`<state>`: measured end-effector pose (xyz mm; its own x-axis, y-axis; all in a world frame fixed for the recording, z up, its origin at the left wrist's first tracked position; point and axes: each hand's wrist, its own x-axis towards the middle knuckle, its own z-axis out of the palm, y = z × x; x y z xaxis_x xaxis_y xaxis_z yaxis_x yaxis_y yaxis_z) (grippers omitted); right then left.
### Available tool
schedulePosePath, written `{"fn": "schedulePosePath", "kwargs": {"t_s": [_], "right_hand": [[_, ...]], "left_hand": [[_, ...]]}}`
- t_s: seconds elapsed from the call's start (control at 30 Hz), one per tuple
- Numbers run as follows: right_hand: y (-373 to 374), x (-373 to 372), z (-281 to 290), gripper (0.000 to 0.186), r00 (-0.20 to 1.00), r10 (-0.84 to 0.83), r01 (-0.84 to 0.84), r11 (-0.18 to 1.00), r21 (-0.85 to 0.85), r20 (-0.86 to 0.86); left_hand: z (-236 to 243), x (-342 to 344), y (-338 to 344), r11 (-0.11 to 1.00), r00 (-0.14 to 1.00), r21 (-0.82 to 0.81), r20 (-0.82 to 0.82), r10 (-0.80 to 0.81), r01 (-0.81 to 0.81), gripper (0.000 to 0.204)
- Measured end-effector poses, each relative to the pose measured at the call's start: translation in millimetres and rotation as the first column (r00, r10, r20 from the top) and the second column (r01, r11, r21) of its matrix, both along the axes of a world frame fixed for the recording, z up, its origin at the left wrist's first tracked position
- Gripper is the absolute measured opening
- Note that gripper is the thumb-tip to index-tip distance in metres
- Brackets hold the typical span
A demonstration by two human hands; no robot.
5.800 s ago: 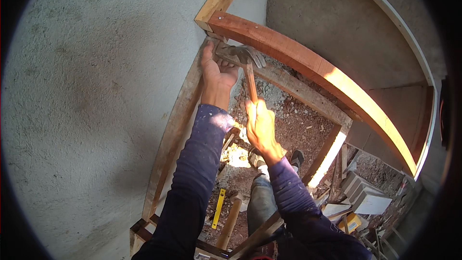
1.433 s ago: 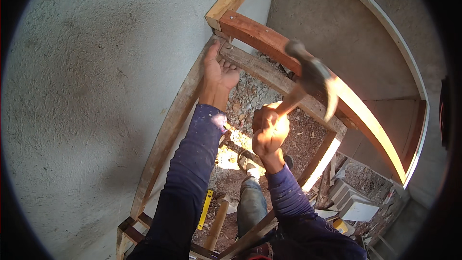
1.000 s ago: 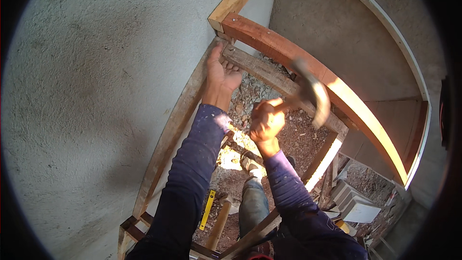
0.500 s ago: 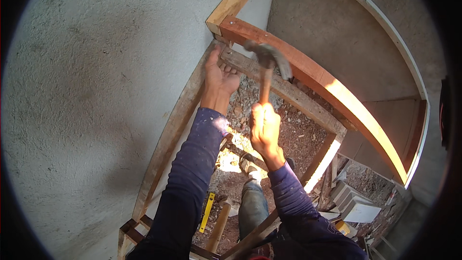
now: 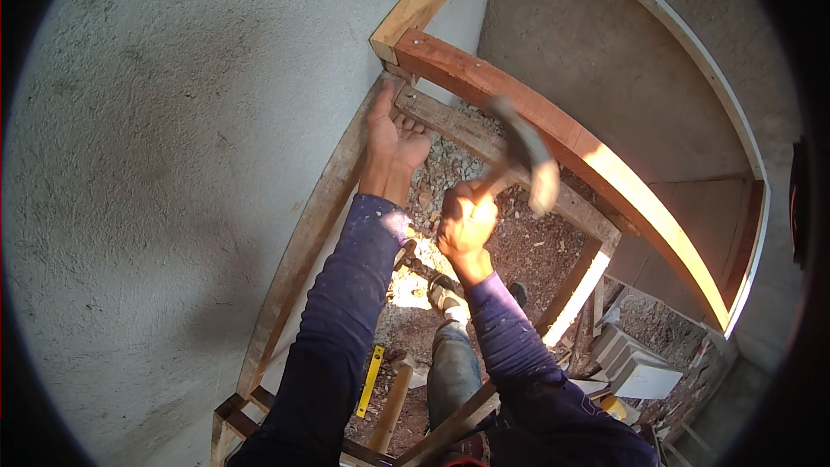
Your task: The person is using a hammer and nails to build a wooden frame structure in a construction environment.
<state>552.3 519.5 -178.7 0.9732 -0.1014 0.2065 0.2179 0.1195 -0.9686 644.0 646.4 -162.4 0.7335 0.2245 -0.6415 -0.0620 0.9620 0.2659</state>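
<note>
My right hand point(image 5: 467, 227) is closed around the handle of a claw hammer point(image 5: 522, 143). The hammer's head is blurred by motion and hangs over a weathered wooden crosspiece point(image 5: 450, 124), tilted to the right. At the far left corner, where the crosspiece meets a long side rail point(image 5: 304, 233), my left hand point(image 5: 397, 145) grips the joint. Its thumb lies up along the corner and its fingers curl beside the wood, with their tips partly hidden. A nail head shows near the crosspiece's left end.
Just beyond runs a reddish-brown beam point(image 5: 510, 91) of a second frame. A rough grey wall point(image 5: 173, 164) borders the left. Below lie rubble, a yellow spirit level point(image 5: 370, 380), a wooden pole point(image 5: 391, 408) and, at right, stacked white-edged tiles point(image 5: 635, 367).
The hammer has tipped over to the right and its head has moved right and lower. My right hand has shifted slightly left. My left hand stays at the corner.
</note>
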Motion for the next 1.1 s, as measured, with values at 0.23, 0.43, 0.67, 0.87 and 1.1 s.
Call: {"fn": "schedulePosePath", "kwargs": {"t_s": [0.23, 0.43, 0.67, 0.87, 1.1], "right_hand": [[-10, -4, 26, 0.027, 0.996, 0.052, -0.059, 0.992, 0.113, 0.069], [-8, 3, -5, 0.027, 0.909, 0.278, -0.413, 0.711, -0.569, -0.311], [-18, -8, 24, 0.025, 0.976, 0.18, -0.133, 0.937, 0.323, -0.122], [-25, -14, 7, 0.032, 0.979, 0.198, -0.203, 0.97, -0.133, -0.055], [-25, -60, -6, 0.027, 0.87, 0.393, -0.378, 0.919, 0.11, -0.296]], "left_hand": [[0, 0, 4, 0.999, 0.999, 0.033, 0.038, -0.009, 0.008, 0.056], [-15, -6, 17, 0.991, 0.997, 0.121, 0.049, -0.055, 0.048, 0.056], [-6, -2, 2, 0.997, 0.999, 0.067, 0.029, 0.031, -0.032, 0.07], [2, -7, -5, 0.995, 0.999, 0.093, 0.022, 0.027, -0.029, 0.093], [-5, -9, 0, 0.993, 0.994, 0.114, -0.111, -0.011, 0.024, 0.092]]}}
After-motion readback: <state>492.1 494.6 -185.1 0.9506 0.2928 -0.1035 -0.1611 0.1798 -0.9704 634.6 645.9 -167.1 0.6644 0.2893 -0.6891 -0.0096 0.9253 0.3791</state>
